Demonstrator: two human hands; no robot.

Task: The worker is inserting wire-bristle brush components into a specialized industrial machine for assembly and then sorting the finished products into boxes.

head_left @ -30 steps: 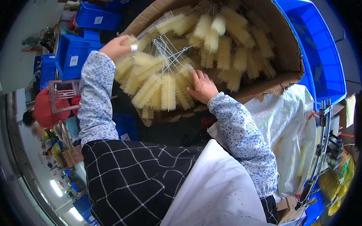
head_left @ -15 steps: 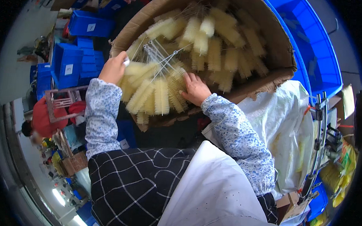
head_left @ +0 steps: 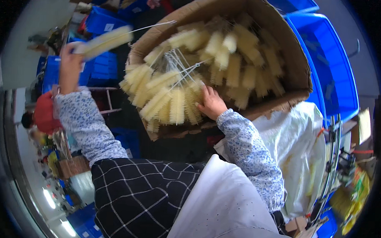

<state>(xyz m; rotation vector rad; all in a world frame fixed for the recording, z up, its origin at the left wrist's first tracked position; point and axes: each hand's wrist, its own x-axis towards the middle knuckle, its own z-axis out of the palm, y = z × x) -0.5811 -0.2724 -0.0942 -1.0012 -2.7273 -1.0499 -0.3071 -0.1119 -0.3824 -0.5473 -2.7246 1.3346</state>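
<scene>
A cream-bristled bottle brush (head_left: 107, 42) with a looped wire handle is raised at the left, outside the box. My left hand (head_left: 69, 68), smeared by motion, is closed around its bristle end. Inside the large cardboard box (head_left: 153, 44) lie many similar brushes (head_left: 243, 49), their wire handles crossing. At the near side a fanned bunch of brushes (head_left: 177, 106) has its wires pointing away from me. My right hand (head_left: 212, 102) rests against the right edge of this bunch with curled fingers; whether it grips a brush is hard to see.
Blue plastic bins (head_left: 341, 78) stand beyond the box on the right, and more blue bins (head_left: 104, 70) at the left. A white woven sack (head_left: 298, 143) lies near a metal rail (head_left: 332, 157). A person in red (head_left: 47, 112) is at far left.
My left hand has moved left and out of the box, lifting a bottle brush from the bunch. My right hand stays beside the bunch. The whole view has shifted slightly.
</scene>
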